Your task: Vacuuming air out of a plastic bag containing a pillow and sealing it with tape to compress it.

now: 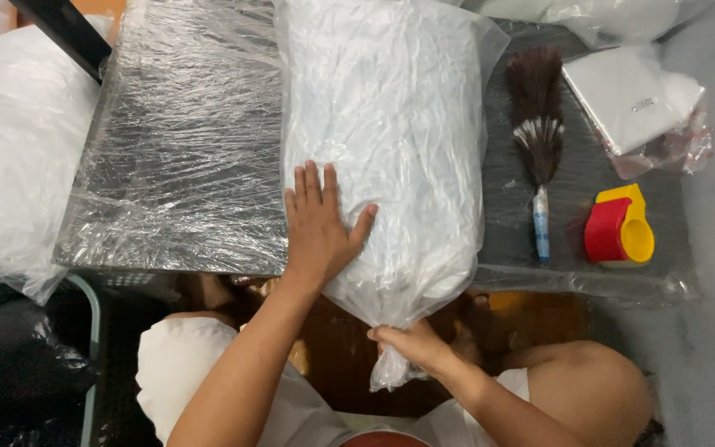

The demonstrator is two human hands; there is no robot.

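Observation:
A long clear plastic bag (391,124) stuffed with white fabric lies lengthwise on a dark table (184,165) covered in crinkled plastic wrap. My left hand (318,225) lies flat on the bag's near left side, fingers spread. Below the table's edge, my right hand (411,342) is closed around the gathered neck of the bag, where the plastic bunches into a tail.
A brown feather duster (537,124) with a blue and white handle lies right of the bag. Beside it sits a red and yellow tape dispenser (620,225). A wrapped white packet (635,95) lies at the far right. Another large white bag (10,141) is on the left.

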